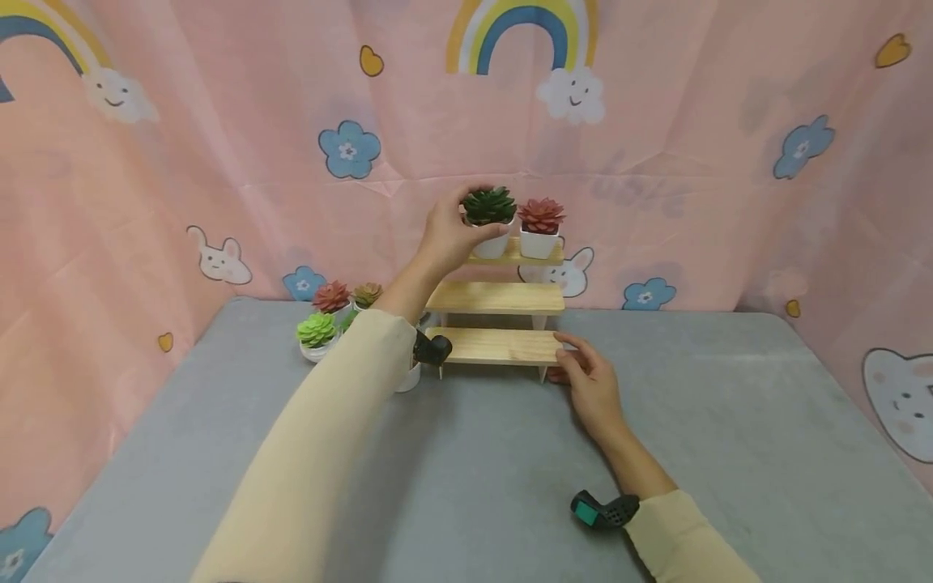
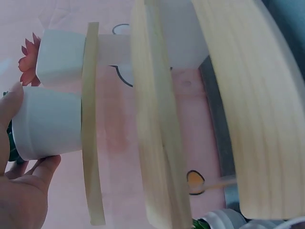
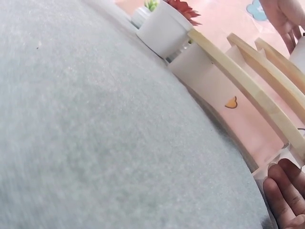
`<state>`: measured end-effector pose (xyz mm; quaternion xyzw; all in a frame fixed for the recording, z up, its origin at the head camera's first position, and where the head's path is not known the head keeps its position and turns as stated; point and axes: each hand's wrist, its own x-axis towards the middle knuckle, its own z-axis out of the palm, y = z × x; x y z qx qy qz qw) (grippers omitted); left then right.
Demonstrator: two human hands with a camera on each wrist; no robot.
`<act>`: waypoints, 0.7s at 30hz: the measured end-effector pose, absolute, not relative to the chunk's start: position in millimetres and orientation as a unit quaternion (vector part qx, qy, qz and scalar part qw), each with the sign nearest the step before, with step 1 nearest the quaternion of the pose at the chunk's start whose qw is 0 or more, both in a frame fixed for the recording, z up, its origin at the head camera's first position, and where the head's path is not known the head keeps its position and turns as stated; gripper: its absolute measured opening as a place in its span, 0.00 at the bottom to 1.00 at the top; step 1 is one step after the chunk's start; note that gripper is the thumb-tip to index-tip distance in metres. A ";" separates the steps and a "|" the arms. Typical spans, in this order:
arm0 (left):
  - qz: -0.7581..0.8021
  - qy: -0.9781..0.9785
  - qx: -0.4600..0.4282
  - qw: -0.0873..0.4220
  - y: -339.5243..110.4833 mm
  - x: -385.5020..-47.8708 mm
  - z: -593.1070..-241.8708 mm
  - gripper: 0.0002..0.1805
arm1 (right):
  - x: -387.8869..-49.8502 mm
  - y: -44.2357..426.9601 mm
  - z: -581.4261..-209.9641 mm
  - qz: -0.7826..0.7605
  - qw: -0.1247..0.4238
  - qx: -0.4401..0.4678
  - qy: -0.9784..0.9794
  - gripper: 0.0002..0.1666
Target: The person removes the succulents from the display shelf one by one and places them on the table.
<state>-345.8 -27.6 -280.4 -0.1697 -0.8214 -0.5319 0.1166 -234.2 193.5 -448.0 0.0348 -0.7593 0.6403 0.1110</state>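
Note:
My left hand (image 1: pixel 448 235) grips a white pot (image 2: pixel 47 121) with a dark green artificial succulent (image 1: pixel 490 206), thumb and fingers on opposite sides. In the left wrist view the pot's base meets the top board of a three-tier wooden stand (image 1: pixel 496 298). Beside it on that board stands a red succulent (image 1: pixel 542 215) in a squarish white pot (image 1: pixel 539 244). My right hand (image 1: pixel 594 393) holds the right end of the lowest board (image 1: pixel 503 346); in the right wrist view its curled fingers (image 3: pixel 281 191) lie against the stand's leg there.
Left of the stand, partly behind my left sleeve, several potted succulents stand on the grey table (image 1: pixel 481 486), among them a light green one (image 1: pixel 317 330) and a red one (image 1: pixel 331 296). A pink patterned curtain (image 1: pixel 656 146) hangs behind the table.

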 end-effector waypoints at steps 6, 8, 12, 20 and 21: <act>-0.532 -0.821 -0.174 0.108 -37.6 -332.2 -281.9 0.34 | -234.9 194.2 -449.0 0.638 0.114 0.040 -0.760 0.19; -0.535 -0.821 -0.170 0.103 -42.7 -325.8 -282.3 0.34 | -235.4 194.1 -449.7 0.638 0.114 0.040 -0.761 0.19; -0.534 -0.823 -0.163 0.105 -53.8 -311.7 -282.5 0.34 | -236.2 193.9 -450.6 0.637 0.115 0.042 -0.761 0.19; -0.552 -0.807 -0.170 0.120 -78.6 -282.9 -291.8 0.35 | -235.1 193.3 -448.9 0.636 0.119 0.042 -0.761 0.19; -0.554 -0.806 -0.169 0.122 -81.8 -279.0 -294.6 0.35 | -234.9 192.9 -448.7 0.637 0.118 0.042 -0.761 0.19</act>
